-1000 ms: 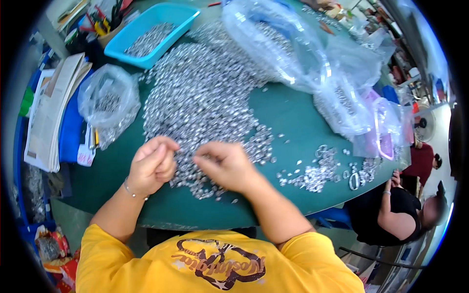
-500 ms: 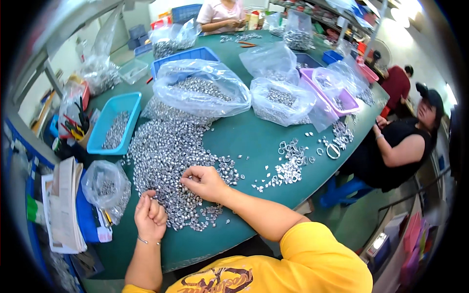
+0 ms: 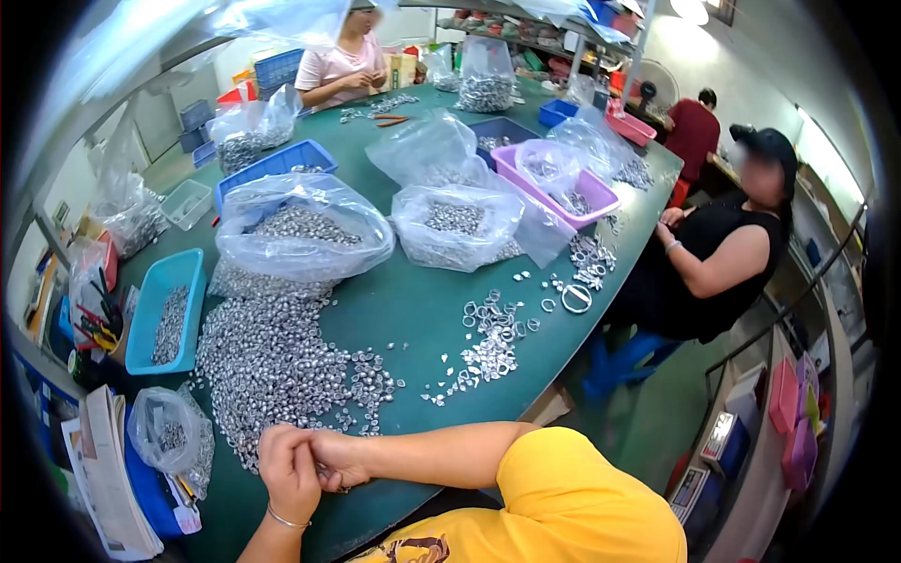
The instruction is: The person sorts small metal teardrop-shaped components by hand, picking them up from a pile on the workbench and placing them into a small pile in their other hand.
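My left hand and my right hand are together at the near edge of a pile of small silver metal pieces. The fingers of both are curled closed and touch each other. Whatever they hold, if anything, is hidden between them. The pile spreads over the green table just beyond my hands. At its far end a big clear plastic bag lies open, full of the same sort of pieces. A turquoise tray with more pieces stands left of the pile.
Silver rings and scraps lie to the right. Farther back are a pink tray, a second open bag and a blue basket. A small bag sits at left. A person in black is beside the table's right edge.
My right hand has left the pile and come in against my left hand. The view has swung, so the table and the people appear farther left and most things sit lower.
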`<state>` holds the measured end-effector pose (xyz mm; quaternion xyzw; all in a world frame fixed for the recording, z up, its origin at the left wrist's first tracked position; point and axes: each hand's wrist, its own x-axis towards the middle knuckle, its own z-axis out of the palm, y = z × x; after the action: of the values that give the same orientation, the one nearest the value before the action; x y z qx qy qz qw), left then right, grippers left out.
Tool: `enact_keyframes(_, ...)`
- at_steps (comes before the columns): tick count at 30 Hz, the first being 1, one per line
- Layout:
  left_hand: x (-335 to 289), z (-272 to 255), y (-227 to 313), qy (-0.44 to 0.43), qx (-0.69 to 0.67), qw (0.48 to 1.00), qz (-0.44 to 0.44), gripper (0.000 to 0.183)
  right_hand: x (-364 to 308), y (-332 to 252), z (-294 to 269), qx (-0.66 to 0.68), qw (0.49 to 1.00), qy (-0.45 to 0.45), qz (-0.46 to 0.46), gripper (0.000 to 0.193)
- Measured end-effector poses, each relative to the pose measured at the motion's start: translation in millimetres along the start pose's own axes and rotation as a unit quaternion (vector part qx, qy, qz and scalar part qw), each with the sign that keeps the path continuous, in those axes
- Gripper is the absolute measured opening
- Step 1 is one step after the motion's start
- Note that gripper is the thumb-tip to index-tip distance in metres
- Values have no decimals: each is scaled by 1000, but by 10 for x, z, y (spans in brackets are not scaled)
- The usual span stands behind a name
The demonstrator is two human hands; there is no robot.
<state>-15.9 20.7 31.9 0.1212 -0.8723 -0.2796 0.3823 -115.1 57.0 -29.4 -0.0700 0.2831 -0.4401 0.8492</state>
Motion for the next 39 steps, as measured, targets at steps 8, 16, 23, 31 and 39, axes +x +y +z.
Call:
enact_keyframes(8,-29,-68,-87,95,-35,995,-24,18,-209,-320,169,88,981,8,-174,36)
enact_keyframes(16,-430,-201,-598,219,-93,949,-205,12,-760,-765,413,1,844,172,-508,54)
enact_keyframes(23,-400,-318,-559,234,-104,951,-170,11,-977,-2082,592,-247,425,254,-833,44)
enact_keyframes(31,-302,-360,-479,247,-64,959,-119,11,-877,-2553,74,-501,417,391,-650,29)
enact_keyframes(39,-345,-414,-473,72,-40,989,-121,9,-733,-746,264,-734,578,99,-342,11)
